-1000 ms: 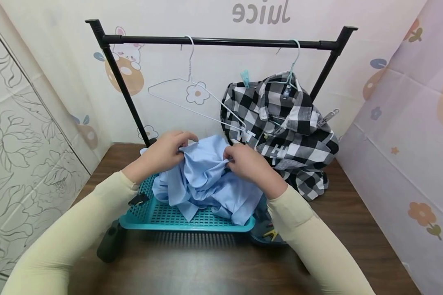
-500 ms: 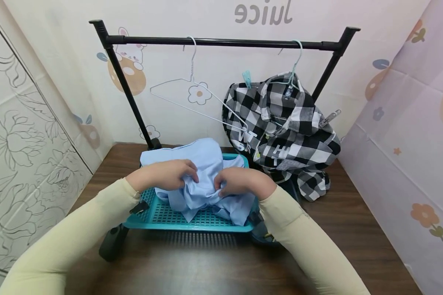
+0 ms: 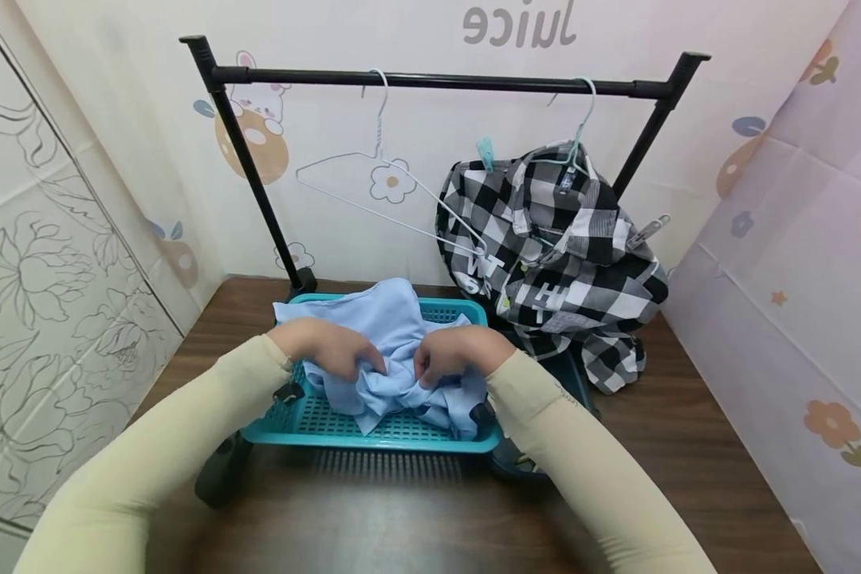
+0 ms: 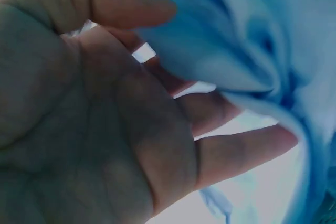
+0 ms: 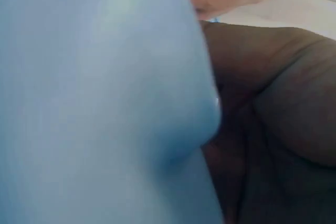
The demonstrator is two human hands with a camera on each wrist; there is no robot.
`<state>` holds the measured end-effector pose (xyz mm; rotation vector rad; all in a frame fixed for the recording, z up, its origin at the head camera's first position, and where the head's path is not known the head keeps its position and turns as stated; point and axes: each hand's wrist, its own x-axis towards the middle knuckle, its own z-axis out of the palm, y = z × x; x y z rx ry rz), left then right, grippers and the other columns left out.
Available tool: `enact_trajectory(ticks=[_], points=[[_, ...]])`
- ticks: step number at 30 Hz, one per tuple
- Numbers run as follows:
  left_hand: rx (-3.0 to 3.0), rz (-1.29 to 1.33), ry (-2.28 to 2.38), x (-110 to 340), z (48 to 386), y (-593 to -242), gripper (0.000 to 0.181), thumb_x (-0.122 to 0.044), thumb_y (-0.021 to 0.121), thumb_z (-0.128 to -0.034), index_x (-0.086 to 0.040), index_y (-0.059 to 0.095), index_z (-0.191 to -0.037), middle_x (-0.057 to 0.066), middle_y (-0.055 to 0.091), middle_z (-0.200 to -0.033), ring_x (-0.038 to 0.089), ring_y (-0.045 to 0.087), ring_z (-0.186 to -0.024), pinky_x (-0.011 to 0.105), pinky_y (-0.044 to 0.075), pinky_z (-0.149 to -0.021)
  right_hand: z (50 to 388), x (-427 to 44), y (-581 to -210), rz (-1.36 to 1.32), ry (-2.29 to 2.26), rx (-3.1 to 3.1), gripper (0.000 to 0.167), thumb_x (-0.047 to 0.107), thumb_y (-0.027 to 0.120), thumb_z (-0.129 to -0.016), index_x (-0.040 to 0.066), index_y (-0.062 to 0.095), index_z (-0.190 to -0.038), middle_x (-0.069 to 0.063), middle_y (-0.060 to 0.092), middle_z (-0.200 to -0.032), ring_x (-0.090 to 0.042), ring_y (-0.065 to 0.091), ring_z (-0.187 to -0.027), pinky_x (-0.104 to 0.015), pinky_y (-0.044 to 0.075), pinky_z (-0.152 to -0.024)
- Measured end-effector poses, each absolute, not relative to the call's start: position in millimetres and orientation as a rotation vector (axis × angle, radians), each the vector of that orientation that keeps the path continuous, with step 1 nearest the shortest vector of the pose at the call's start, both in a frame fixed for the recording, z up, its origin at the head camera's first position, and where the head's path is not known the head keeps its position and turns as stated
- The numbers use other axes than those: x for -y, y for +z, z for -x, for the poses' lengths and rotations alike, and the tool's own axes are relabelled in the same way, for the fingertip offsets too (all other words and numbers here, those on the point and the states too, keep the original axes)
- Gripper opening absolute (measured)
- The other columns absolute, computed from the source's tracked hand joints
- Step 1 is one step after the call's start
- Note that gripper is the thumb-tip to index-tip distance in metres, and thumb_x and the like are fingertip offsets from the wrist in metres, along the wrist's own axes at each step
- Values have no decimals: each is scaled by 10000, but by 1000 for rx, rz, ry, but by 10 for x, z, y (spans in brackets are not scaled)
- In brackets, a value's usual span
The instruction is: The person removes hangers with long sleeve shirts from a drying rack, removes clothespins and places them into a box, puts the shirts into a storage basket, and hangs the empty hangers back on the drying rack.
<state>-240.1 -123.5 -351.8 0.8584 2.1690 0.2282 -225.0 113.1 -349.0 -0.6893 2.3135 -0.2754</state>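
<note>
Was sorting through the light-blue garment [image 3: 380, 307] heaped in my teal basket [image 3: 373, 446], right hand [image 3: 454, 355] gripping a fold, left hand [image 3: 336, 351] loosely open against it; next probably called for spreading it.

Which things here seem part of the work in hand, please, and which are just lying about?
Probably part of the work:
light blue garment, left hand and right hand on it
teal perforated basket beneath it
possibly the bare wire hanger on the black rack

Apparently just nearby:
black-and-white checked shirt, hanging
teal clothespin on that shirt
dark tub, partly hidden
</note>
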Motion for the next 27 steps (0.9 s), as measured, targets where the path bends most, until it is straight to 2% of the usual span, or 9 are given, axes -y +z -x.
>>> enact_trajectory(ticks=[2, 6, 11, 15, 19, 22, 27], points=[[-2145, -885, 315, 1262, 2474, -3452, 487, -77, 603, -907, -276, 643, -1349, 4, 546, -1336, 238, 512, -1185, 386, 489, -875, 2269, -1145, -3462, 698, -292, -2413, 80, 243, 682, -997, 192, 715, -945, 11, 666, -950, -174, 594, -884, -331, 472, -798], [-2238, -966, 513, 1290, 2638, -3368, 355, -176, 597, -998, -181, 641, -1350, 41, 590, -1407, 262, 586, -1256, 436, 512, -1012, 2315, -1142, -3443, 652, -318, -2761, 130, 275, 687, -988, 148, 709, -1004, -16, 691, -979, -191, 617, -858, -354, 508, -756], [-2631, -988, 630, 1236, 2803, -3402, 331, -173, 625, -1012, -62, 651, -1322, 112, 654, -1338, 314, 625, -1227, 480, 513, -1026, 2366, -1089, -3452, 532, -343, -2990, 346, 311, 734, -955, 155, 666, -1256, -59, 672, -1222, -227, 635, -1068, -425, 531, -886], [-2815, -922, 507, 1160, 2874, -3489, 432, -159, 693, -969, -88, 610, -1387, 147, 619, -1375, 332, 592, -1257, 491, 489, -1057, 2398, -1021, -3473, 537, -332, -2939, 558, 302, 761, -939, 140, 566, -1436, -114, 613, -1366, -271, 603, -1213, -447, 521, -977], [-2909, -848, 340, 1090, 2913, -3583, 581, -207, 748, -944, -147, 534, -1480, 172, 577, -1422, 352, 568, -1285, 511, 492, -1052, 2421, -949, -3510, 522, -356, -2887, 708, 274, 764, -942, 135, 430, -1551, -146, 558, -1453, -300, 576, -1278, -466, 513, -1018], [-2943, -802, 287, 1064, 2941, -3630, 559, -192, 753, -943, -146, 557, -1464, 163, 596, -1401, 353, 573, -1280, 517, 496, -1044, 2442, -905, -3540, 509, -391, -2891, 674, 203, 750, -944, 141, 443, -1541, -134, 583, -1436, -290, 598, -1253, -454, 521, -1003], [-2942, -790, 310, 1064, 3017, -3697, 380, -135, 730, -956, -122, 683, -1332, 109, 675, -1312, 313, 604, -1255, 477, 488, -1058, 2490, -868, -3580, 516, -412, -2907, 391, 65, 623, -968, 126, 630, -1355, -77, 670, -1315, -218, 637, -1118, -389, 535, -926]])
